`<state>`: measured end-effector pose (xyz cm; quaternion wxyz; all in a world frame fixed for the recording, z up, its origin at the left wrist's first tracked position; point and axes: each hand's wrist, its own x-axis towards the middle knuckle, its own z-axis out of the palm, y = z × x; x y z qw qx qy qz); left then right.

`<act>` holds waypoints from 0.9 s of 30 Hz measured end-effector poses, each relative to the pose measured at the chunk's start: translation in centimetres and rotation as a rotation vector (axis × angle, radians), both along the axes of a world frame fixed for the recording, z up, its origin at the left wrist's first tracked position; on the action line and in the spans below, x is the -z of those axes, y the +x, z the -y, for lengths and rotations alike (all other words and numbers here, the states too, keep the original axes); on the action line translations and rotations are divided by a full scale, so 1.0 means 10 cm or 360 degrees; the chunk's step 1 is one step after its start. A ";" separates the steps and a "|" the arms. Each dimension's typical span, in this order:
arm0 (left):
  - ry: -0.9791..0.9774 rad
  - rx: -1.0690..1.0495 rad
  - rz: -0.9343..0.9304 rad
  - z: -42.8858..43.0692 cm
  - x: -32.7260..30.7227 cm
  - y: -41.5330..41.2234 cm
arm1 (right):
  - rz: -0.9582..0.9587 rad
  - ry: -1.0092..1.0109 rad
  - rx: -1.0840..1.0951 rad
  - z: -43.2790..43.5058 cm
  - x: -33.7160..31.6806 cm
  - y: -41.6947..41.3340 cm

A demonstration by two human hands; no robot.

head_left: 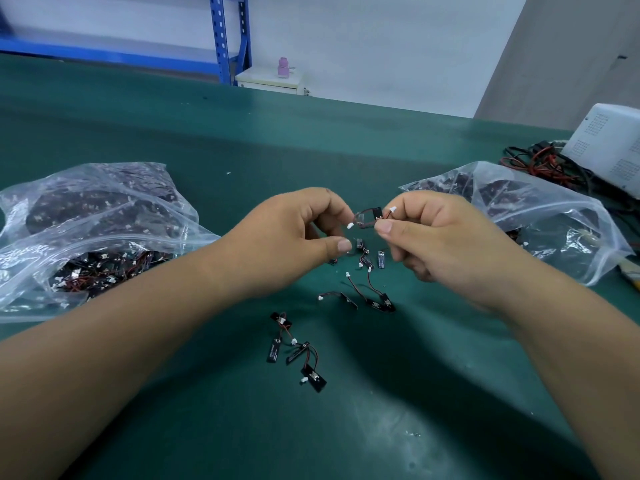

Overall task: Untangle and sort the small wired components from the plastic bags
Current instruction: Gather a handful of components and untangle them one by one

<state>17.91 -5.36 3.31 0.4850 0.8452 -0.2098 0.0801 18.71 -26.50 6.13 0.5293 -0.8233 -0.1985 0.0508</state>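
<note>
Frame centre: wired component pinched by right hand; left hand curled at connector end, grip unclear. Judged light, limp-wired, fragile; best held by board.

Head view: my left hand and right hand pinch one wired component between their fingertips. Beneath the fingers, loose components lie on the green table; left bag and right bag flank them.

Green worktop, blue shelving rack (blurred), pale wall, white cabinet behind
</note>
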 end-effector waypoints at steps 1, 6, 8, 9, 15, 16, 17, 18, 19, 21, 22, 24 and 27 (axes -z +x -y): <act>0.0010 0.0012 0.0005 0.00 0.01 0.00 | -0.0028 0.0017 -0.0011 -0.01 -0.01 -0.01; 0.0024 0.0002 0.0042 0.02 0.02 -0.01 | -0.0086 0.0057 -0.0003 -0.04 -0.02 -0.04; 0.0112 -0.0036 0.0121 0.01 0.00 -0.01 | -0.0106 0.0068 0.0012 -0.04 -0.01 -0.05; 0.0153 -0.0053 0.0140 0.00 0.00 -0.01 | -0.0108 0.0060 0.0012 -0.04 -0.01 -0.05; 0.0308 -0.0152 0.0204 -0.07 -0.01 0.04 | -0.0121 -0.0035 -0.0026 0.00 -0.03 -0.03; 0.0311 -0.0154 0.0195 -0.09 -0.01 0.05 | -0.0127 -0.0018 -0.0019 0.01 -0.04 -0.03; 0.0319 -0.0146 0.0173 -0.10 0.00 0.06 | -0.0136 0.0021 -0.0003 0.01 -0.05 -0.02; 0.0342 -0.0130 0.0137 -0.11 0.00 0.07 | -0.0141 0.0065 0.0023 0.02 -0.05 -0.01; 0.0383 -0.0105 0.0087 -0.13 0.01 0.07 | -0.0144 0.0099 0.0057 0.02 -0.06 -0.01; 0.0510 -0.0045 -0.0021 -0.16 0.02 0.08 | -0.0162 0.0117 0.0140 0.04 -0.05 0.01; 0.0589 -0.0019 -0.0055 -0.16 0.03 0.08 | -0.0175 0.0087 0.0192 0.05 -0.04 0.02; 0.0734 0.0015 -0.0077 -0.16 0.05 0.08 | -0.0151 -0.0184 0.0297 0.07 0.00 0.05; 0.0831 0.0037 -0.0061 -0.13 0.10 0.07 | 0.0010 -0.0836 0.0298 0.09 0.08 0.07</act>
